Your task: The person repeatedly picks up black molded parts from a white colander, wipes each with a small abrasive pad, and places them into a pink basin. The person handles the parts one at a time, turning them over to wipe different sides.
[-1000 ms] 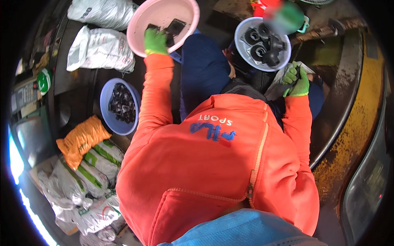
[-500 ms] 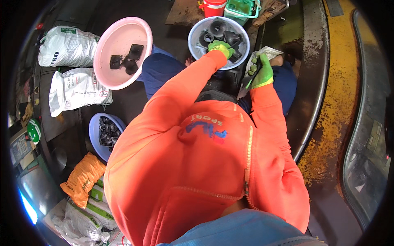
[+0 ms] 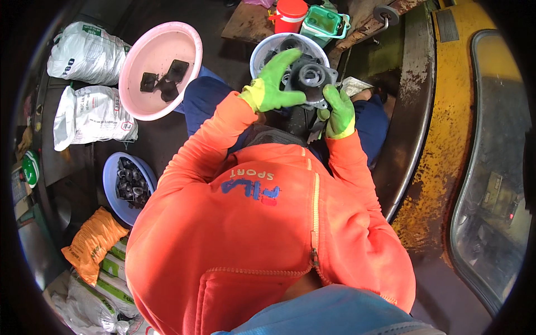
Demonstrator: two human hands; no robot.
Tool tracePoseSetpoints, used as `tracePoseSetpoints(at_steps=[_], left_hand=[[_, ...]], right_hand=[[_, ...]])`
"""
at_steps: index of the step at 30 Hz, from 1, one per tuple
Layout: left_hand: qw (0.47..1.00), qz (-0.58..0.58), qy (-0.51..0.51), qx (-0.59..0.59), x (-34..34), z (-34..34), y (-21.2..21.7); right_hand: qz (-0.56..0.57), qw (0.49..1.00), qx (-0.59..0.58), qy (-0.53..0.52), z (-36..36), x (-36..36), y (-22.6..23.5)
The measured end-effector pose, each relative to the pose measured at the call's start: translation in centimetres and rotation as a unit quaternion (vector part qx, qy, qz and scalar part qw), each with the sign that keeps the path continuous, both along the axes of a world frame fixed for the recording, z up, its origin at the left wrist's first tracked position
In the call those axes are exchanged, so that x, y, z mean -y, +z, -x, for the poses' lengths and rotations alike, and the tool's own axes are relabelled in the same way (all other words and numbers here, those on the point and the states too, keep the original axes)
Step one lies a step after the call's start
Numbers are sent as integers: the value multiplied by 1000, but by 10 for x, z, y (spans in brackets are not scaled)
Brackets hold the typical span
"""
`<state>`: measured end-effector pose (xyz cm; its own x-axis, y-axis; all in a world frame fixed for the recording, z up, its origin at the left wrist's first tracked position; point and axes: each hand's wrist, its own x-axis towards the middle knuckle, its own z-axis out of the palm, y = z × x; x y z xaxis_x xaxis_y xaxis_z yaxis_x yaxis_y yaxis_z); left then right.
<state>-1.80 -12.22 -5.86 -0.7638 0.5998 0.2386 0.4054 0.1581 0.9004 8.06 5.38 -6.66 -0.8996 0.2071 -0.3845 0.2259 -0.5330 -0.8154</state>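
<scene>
A black moulded part with a round raised collar and a square flange is held up over my lap. My right hand, in a green glove, is closed on its lower right corner, thumb on the flange. My left hand, gloved too, spreads thumb and fingers wide along the part's left side; whether the tips touch it I cannot tell. Behind the part stands a pale blue basin with more black parts, partly hidden. Something dark and narrow beneath my right hand is too covered to name.
A pink basin with a few black pieces stands at the left, a blue basin of black pieces nearer. White sacks and an orange bag lie farther left. A red bucket and green container stand behind; yellow machinery is at the right.
My left hand has left the pale blue basin and come nearer, fingers spread. The black part is now up between my hands. My right hand has moved left, onto the part.
</scene>
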Motion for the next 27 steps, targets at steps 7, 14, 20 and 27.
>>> tracePoseSetpoints(at_steps=[7, 14, 20, 27], left_hand=[[982, -92, -5, -162, -5, -6, 14], [971, -202, -35, -120, -19, -23, 21], [969, -222, -20, -107, -24, -35, 22], [968, -232, -93, -34, -10, -35, 34]], right_hand=[[94, 994, -51, 13, -11, 15, 18], [-170, 957, -226, 71, -7, 22, -12], [-335, 898, -274, 76, -7, 21, -10], [-171, 935, -249, 187, -6, 22, 21]])
